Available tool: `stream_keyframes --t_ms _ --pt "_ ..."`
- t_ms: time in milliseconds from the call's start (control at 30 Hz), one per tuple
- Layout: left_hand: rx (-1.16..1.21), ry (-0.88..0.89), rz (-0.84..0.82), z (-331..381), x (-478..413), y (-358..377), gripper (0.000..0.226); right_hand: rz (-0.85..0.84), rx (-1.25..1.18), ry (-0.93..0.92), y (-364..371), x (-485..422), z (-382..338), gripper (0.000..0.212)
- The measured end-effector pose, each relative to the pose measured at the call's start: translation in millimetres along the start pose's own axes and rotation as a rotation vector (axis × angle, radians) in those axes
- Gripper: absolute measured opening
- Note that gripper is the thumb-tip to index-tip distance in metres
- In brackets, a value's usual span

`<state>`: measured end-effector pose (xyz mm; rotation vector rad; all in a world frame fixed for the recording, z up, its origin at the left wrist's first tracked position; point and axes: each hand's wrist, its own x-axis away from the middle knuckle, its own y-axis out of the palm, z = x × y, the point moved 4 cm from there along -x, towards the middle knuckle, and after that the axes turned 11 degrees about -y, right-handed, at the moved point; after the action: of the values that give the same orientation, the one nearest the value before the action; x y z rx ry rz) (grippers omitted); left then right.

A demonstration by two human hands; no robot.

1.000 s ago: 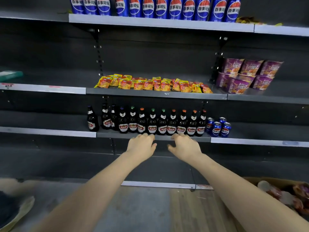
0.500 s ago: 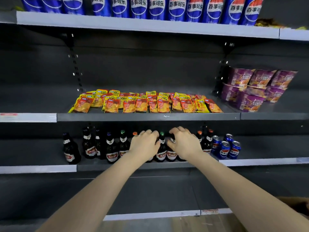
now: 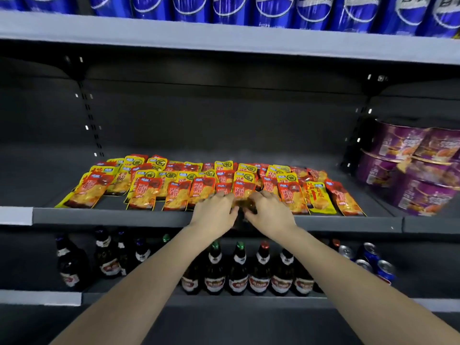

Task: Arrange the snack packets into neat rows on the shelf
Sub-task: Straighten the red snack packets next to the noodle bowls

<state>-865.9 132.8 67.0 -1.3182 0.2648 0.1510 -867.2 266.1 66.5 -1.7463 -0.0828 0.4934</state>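
Two hands in the head view, both at the front edge of the middle shelf (image 3: 112, 216). The left hand (image 3: 214, 210) and right hand (image 3: 270, 211) sit close together, knuckles up, forearms coming in from the bottom corners. Fingers of both are bent and close in from either side on a blurred packet (image 3: 242, 204) between them at the shelf lip. Motion blur there; the exact grip is hard to read.

Snack packets (image 3: 174, 188), red and yellow, lie flat on the same shelf in rough overlapping rows from left of centre to right of centre. Front row is uneven: the leftmost packet is angled, the rightmost ones are splayed outward. Back rows overlap loosely.

Purple bowl tubs (image 3: 410, 170) are stacked on the right of that level, apart from the packets. Blue cola bottles (image 3: 224, 8) line the shelf above. On the shelf below stand dark beer bottles (image 3: 239, 272) in a row, with blue cans (image 3: 373, 260) to their right. A white price strip (image 3: 16, 215) sits at the left end of the middle shelf edge.
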Motion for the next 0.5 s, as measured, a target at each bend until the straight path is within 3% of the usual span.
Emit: stream_keyframes --t_ms 500 --pt "0.022 0.034 -0.055 -1 -102 42 0.035 -0.003 -0.007 0.002 29 -89 36 0.046"
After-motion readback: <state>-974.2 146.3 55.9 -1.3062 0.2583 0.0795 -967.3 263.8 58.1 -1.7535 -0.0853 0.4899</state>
